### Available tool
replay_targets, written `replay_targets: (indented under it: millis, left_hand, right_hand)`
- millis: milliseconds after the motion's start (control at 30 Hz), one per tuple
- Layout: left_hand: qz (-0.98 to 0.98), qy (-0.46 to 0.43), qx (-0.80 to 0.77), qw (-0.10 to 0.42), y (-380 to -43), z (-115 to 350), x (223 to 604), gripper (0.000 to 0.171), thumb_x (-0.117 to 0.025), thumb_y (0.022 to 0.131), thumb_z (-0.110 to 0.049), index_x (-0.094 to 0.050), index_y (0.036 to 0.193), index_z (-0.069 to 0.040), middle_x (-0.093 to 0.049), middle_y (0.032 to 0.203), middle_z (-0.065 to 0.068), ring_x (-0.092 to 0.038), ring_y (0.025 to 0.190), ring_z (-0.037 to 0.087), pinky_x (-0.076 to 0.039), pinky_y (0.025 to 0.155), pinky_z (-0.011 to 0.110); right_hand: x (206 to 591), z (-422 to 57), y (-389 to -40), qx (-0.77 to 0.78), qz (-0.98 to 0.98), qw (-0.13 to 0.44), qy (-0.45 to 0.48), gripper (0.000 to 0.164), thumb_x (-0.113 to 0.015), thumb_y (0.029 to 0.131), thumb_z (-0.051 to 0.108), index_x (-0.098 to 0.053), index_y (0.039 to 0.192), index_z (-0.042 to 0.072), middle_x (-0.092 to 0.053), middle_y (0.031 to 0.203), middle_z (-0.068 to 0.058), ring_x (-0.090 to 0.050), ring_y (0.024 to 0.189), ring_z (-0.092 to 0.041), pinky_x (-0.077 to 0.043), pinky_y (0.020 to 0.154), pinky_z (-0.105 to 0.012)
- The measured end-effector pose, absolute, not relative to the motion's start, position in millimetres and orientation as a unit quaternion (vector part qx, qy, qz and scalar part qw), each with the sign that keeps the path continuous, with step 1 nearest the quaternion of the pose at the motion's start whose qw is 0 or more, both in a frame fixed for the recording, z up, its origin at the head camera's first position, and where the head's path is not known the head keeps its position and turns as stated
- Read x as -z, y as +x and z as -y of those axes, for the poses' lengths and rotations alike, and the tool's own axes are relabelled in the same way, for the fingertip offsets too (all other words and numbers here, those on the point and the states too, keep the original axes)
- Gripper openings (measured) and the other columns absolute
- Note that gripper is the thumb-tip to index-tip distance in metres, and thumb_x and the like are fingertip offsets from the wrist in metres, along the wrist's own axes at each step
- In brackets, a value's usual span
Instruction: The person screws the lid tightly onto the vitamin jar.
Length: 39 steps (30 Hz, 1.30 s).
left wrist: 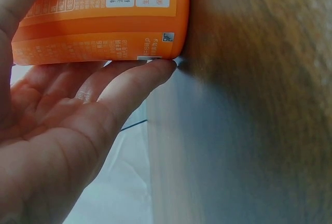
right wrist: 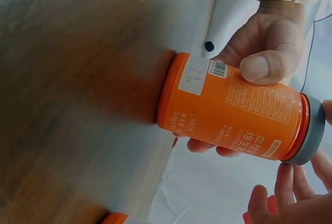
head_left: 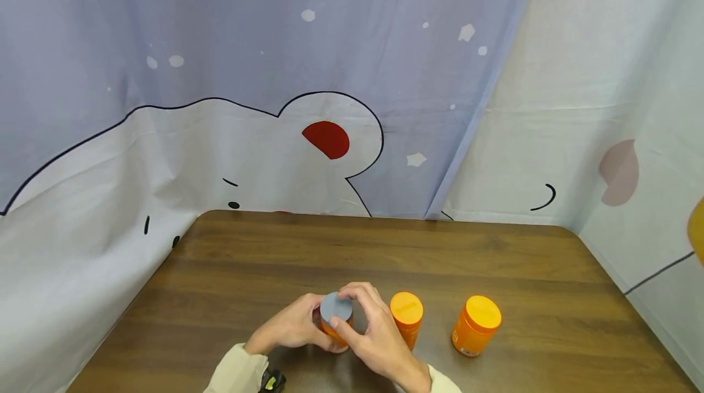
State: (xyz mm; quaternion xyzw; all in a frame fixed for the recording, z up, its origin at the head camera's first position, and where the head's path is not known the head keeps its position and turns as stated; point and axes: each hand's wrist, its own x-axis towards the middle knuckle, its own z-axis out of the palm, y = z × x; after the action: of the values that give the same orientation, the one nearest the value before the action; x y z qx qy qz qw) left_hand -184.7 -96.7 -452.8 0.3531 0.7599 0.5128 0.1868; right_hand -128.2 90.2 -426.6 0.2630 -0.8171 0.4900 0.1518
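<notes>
An orange jar [right wrist: 223, 105] with printed labels stands upright on the table, topped by a grey lid [head_left: 337, 306]. My left hand [head_left: 301, 321] grips the jar's body, its thumb on one side and fingers round the other. The jar's orange wall [left wrist: 98, 32] fills the top of the left wrist view, above that palm. My right hand [head_left: 376, 335] holds the grey lid by its rim, between thumb and fingers. Just right of that hand is an orange jar with a yellow-orange lid [head_left: 406, 308], partly hidden behind it.
Another orange jar with a yellow lid [head_left: 476, 327] stands farther right on the brown wooden table [head_left: 352, 246]. A printed curtain [head_left: 247, 154] hangs behind the table and along its sides. On the left wrist is a dark band [head_left: 272, 381].
</notes>
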Motion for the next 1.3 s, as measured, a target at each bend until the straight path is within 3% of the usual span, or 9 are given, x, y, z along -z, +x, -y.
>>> replay_targets:
  millis: [200,367,533,733,900,1133,1300]
  left_hand:
    - [-0.758,0.359,-0.511,0.188,-185.3,96.9,452.9,0.036,-0.078,0.07,-0.021,-0.062,0.103,-0.018,-0.064,0.097,-0.004,-0.059,0.086,0.012,-0.048,0.08,0.027]
    - [-0.763,0.354,-0.507,0.188,-186.4,98.0,453.9,0.034,-0.078,0.07,-0.021,-0.062,0.1,-0.017,-0.064,0.094,-0.003,-0.06,0.085,0.012,-0.049,0.078,0.028]
    - [-0.762,0.346,-0.51,0.197,-185.4,98.1,453.6,0.035,-0.078,0.07,-0.019,-0.062,0.1,-0.016,-0.064,0.095,-0.003,-0.06,0.086,0.012,-0.048,0.079,0.026]
    - [-0.756,0.343,-0.521,0.201,-184.6,97.4,451.6,0.039,-0.078,0.07,-0.018,-0.061,0.105,-0.016,-0.064,0.099,-0.004,-0.06,0.089,0.012,-0.048,0.081,0.026]
    - [-0.749,0.349,-0.525,0.205,-184.0,96.4,451.9,0.037,-0.078,0.072,-0.017,-0.061,0.105,-0.015,-0.064,0.099,-0.002,-0.06,0.089,0.013,-0.048,0.081,0.027]
    - [-0.751,0.36,-0.517,0.197,-183.5,96.9,453.5,0.036,-0.078,0.072,-0.019,-0.061,0.104,-0.015,-0.064,0.099,0.0,-0.059,0.088,0.013,-0.048,0.08,0.028]
    - [-0.745,0.363,-0.525,0.194,-184.5,96.9,453.2,0.034,-0.078,0.071,-0.017,-0.061,0.101,-0.014,-0.064,0.097,0.0,-0.06,0.086,0.013,-0.049,0.079,0.029]
  right_hand:
    - [428.1,-88.4,-127.4,-0.478,0.832,0.159,0.235,0.039,-0.068,0.08,0.039,-0.054,0.111,0.02,-0.049,0.113,0.011,-0.048,0.104,-0.008,-0.043,0.086,-0.031]
    - [426.9,-88.3,-127.2,-0.468,0.834,0.172,0.236,0.046,-0.067,0.081,0.041,-0.048,0.12,0.027,-0.045,0.122,0.011,-0.045,0.112,-0.01,-0.041,0.09,-0.035]
    - [424.5,-91.7,-127.6,-0.479,0.818,0.166,0.271,0.046,-0.063,0.086,0.027,-0.045,0.129,0.023,-0.046,0.13,0.005,-0.045,0.12,-0.016,-0.039,0.096,-0.039]
    - [425.3,-92.2,-127.9,-0.47,0.806,0.176,0.315,0.048,-0.063,0.083,0.013,-0.048,0.129,0.015,-0.055,0.124,0.0,-0.051,0.113,-0.018,-0.041,0.094,-0.033]
    - [427.2,-91.9,-128.3,-0.477,0.814,0.167,0.286,0.043,-0.066,0.084,0.023,-0.05,0.123,0.022,-0.055,0.118,0.005,-0.052,0.107,-0.012,-0.044,0.09,-0.034]
    - [429.4,-88.7,-127.2,-0.488,0.821,0.161,0.249,0.044,-0.07,0.079,0.037,-0.054,0.115,0.017,-0.053,0.111,0.007,-0.051,0.099,-0.01,-0.044,0.085,-0.03]
    - [427.1,-87.6,-126.5,-0.481,0.831,0.164,0.227,0.049,-0.069,0.078,0.043,-0.048,0.12,0.028,-0.048,0.117,0.012,-0.047,0.106,-0.009,-0.042,0.088,-0.032]
